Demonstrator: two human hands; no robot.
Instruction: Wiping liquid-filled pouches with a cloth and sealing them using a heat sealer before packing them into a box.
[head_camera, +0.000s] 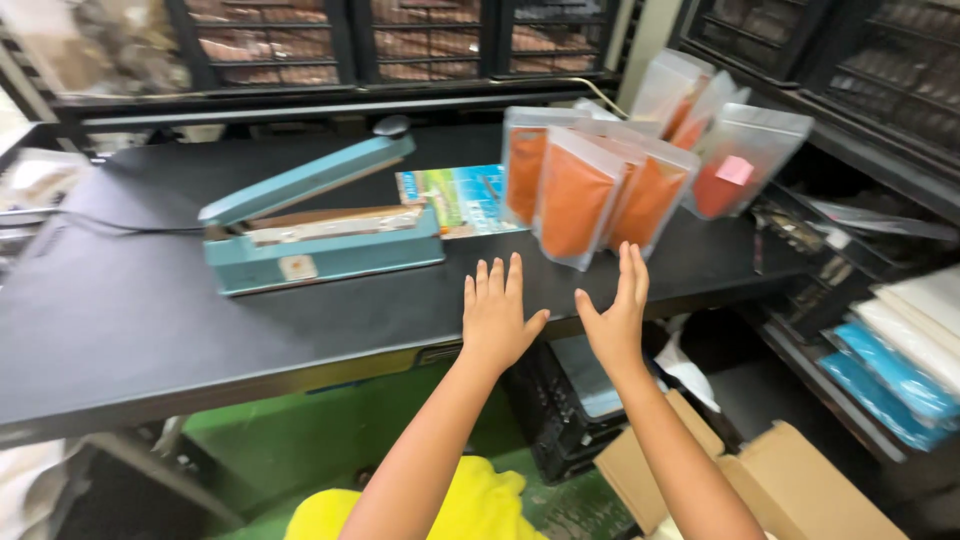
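While both hands hover spread and empty, the left hand (495, 315) and right hand (615, 320) sit just short of the orange-filled pouches (590, 190); none is grasped yet. These stand upright on the black table (120, 310), right of the blue heat sealer (315, 225); its arm is raised, nothing under it.

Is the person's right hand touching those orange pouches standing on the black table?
Apart. The head view shows a strip of black table between the right hand fingertips and the nearest orange pouch.

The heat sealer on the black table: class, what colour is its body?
The heat sealer is teal blue, seen clearly in the head view.
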